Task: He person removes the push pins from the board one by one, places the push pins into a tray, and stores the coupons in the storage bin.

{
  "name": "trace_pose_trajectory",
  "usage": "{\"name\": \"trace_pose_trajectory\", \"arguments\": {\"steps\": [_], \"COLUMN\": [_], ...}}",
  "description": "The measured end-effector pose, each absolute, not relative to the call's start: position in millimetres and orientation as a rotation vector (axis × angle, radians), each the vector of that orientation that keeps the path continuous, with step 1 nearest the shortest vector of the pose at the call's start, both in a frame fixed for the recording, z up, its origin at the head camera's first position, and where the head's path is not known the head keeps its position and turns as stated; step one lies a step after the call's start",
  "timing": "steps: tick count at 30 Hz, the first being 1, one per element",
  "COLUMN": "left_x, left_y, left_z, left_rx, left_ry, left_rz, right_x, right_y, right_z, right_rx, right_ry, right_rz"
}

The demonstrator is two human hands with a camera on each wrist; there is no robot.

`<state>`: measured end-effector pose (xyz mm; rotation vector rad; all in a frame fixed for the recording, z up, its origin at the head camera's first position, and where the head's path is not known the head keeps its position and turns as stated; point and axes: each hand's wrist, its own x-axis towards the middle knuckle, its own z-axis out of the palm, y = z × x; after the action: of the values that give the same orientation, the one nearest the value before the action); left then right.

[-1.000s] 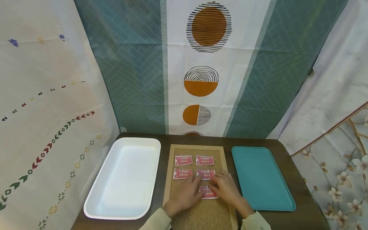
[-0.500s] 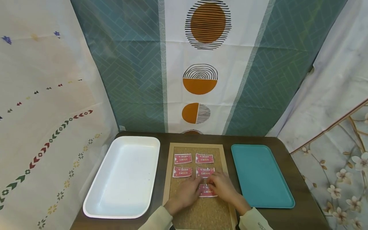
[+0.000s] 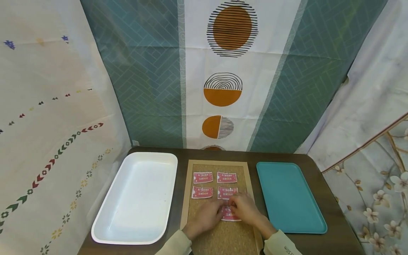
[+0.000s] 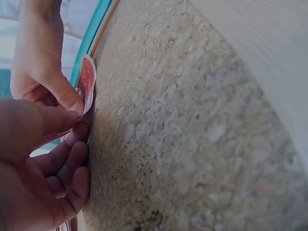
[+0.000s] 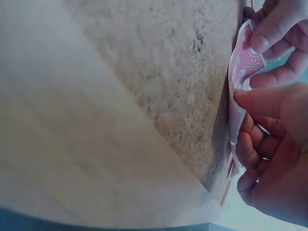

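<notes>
A red paper coupon (image 3: 231, 214) with white print lies low on the corkboard (image 3: 223, 241), below several matching coupons. My left hand (image 3: 207, 214) pinches its upper left part; in the right wrist view the left thumb lies over the coupon (image 5: 245, 60). From the other side my right hand (image 3: 247, 209) pinches the coupon's top edge, thumb and fingers close to the left fingertips. In the left wrist view the paper (image 4: 87, 82) bends up from the cork near the right hand (image 4: 41, 62). Whether a pin sits between the fingertips is hidden.
Two coupons hang along the board's top, at left (image 3: 203, 177) and right (image 3: 227, 177), with two more (image 3: 202, 192) (image 3: 227, 193) below. A white tray (image 3: 135, 198) stands left of the board, a teal tray (image 3: 291, 198) right. Patterned cloths surround the dark table (image 3: 338, 226).
Both hands have drawn closer together over the top of the lowest coupon, and their fingertips now meet there. The upper coupons and the trays stay in place; the view shifts slightly.
</notes>
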<state>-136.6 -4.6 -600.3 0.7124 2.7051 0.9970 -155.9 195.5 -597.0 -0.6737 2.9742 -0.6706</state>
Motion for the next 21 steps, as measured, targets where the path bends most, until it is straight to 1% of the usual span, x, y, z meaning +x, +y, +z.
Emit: {"name": "trace_pose_trajectory", "arguments": {"steps": [8, 21], "left_x": [-137.0, -135.9], "left_y": [-5.9, -5.7], "left_z": [-603.1, -606.7], "left_rx": [0.666, 0.612], "left_ry": [2.632, 2.639], "left_rz": [1.093, 1.151], "right_x": [-154.5, -155.6], "right_y": [194.1, 195.0], "right_z": [-593.6, -595.6], "right_rx": [-0.513, -0.465], "right_ry": [2.892, 2.729], "right_rz": [-0.767, -0.95]}}
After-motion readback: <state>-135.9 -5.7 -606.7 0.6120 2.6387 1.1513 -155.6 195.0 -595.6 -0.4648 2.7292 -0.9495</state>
